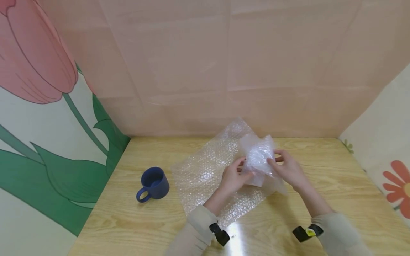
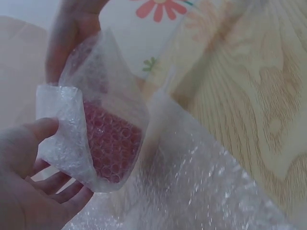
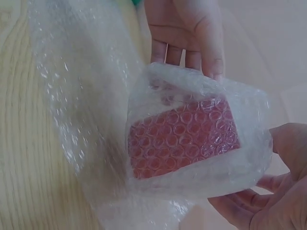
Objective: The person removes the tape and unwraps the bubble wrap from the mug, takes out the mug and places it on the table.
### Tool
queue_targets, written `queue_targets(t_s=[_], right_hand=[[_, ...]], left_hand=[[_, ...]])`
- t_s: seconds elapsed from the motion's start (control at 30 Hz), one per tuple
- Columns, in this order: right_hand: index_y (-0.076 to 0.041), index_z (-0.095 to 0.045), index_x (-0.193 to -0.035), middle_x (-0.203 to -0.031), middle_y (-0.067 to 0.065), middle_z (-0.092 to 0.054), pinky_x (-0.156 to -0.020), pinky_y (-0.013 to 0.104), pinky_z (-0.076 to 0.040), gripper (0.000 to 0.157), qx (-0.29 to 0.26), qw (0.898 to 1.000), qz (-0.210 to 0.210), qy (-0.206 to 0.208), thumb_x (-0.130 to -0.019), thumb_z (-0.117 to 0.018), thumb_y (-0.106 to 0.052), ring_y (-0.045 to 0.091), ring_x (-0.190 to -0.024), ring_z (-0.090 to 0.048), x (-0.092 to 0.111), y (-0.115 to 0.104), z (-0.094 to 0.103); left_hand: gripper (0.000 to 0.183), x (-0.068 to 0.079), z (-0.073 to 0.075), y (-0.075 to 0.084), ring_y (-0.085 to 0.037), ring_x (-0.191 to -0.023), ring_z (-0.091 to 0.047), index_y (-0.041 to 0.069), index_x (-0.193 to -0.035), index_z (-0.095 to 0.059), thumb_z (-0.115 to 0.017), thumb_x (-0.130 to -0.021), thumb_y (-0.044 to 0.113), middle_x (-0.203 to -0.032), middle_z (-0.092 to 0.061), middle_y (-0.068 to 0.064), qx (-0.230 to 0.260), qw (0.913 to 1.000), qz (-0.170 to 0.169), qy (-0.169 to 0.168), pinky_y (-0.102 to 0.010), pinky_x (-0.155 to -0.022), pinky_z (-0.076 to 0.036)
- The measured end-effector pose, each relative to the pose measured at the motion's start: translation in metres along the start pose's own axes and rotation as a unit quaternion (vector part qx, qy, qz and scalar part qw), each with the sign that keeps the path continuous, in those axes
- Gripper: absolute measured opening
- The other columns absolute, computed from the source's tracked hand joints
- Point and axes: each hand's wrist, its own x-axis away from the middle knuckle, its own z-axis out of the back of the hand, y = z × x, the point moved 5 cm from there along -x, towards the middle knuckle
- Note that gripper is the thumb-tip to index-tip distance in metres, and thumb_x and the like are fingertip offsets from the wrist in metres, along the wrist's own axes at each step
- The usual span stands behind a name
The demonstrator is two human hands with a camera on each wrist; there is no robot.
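Note:
Both hands hold a bundle of bubble wrap (image 1: 260,155) up over the right half of the table. Through its layers shows a red, straight-edged thing (image 3: 184,136); its kind is hidden by the wrap. My left hand (image 1: 234,177) grips the lower left side, thumb on the folded wrap and fingers behind, as the left wrist view shows. Opposite it, my right hand (image 1: 289,170) holds the right side between thumb and fingers. Beneath both lies a larger sheet of bubble wrap (image 1: 205,174), spread flat on the wooden table (image 1: 128,227).
A dark blue mug (image 1: 160,188) stands upright left of the sheet, its handle towards the lower left. Pinkish-beige cloth (image 1: 230,71) hangs behind the table's back edge. Flower-patterned panels (image 1: 45,124) flank both sides.

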Motion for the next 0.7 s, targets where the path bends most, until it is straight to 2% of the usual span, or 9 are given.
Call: queue_targets(t_s=[0.13,0.33,0.5,0.7], right_hand=[[0.000,-0.040,-0.131,-0.111,0.030,-0.057,-0.068,0.030,-0.050,0.055,-0.015,1.000,-0.002,-0.016,-0.092,-0.053,-0.037,0.038,-0.094,-0.060,-0.002,-0.005,-0.012],[0.000,-0.043,-0.129,-0.108,0.028,-0.059,-0.069,0.031,-0.050,0.052,-0.027,0.999,0.009,-0.018,-0.091,-0.055,-0.033,0.036,-0.093,-0.061,-0.005,-0.013,-0.028],[-0.002,-0.044,-0.129,-0.107,0.027,-0.060,-0.069,0.034,-0.052,0.051,-0.028,0.999,0.014,-0.020,-0.090,-0.057,-0.033,0.037,-0.093,-0.062,-0.008,-0.017,-0.040],[-0.004,-0.044,-0.129,-0.107,0.026,-0.060,-0.067,0.031,-0.052,0.050,-0.041,0.999,0.015,-0.029,-0.090,-0.058,-0.032,0.034,-0.090,-0.063,-0.011,-0.020,-0.055]], left_hand=[[0.057,0.003,0.011,-0.007,-0.017,-0.097,-0.061,0.023,-0.128,-0.053,-0.075,-0.075,0.026,-0.117,-0.062,-0.004,-0.007,1.0000,0.003,0.004,-0.020,-0.074,-0.051],[0.057,0.006,0.027,-0.015,-0.020,-0.096,-0.062,0.019,-0.129,-0.052,-0.074,-0.076,0.024,-0.116,-0.062,-0.008,-0.009,0.9999,0.002,0.009,-0.021,-0.071,-0.052],[0.056,0.010,0.040,-0.019,-0.021,-0.097,-0.063,0.019,-0.129,-0.052,-0.073,-0.077,0.024,-0.116,-0.062,-0.008,-0.022,0.9996,0.005,0.016,-0.021,-0.071,-0.053],[0.056,0.017,0.053,-0.022,-0.023,-0.097,-0.063,0.017,-0.129,-0.052,-0.073,-0.077,0.022,-0.117,-0.062,-0.010,-0.032,0.9991,0.007,0.025,-0.022,-0.072,-0.053]])
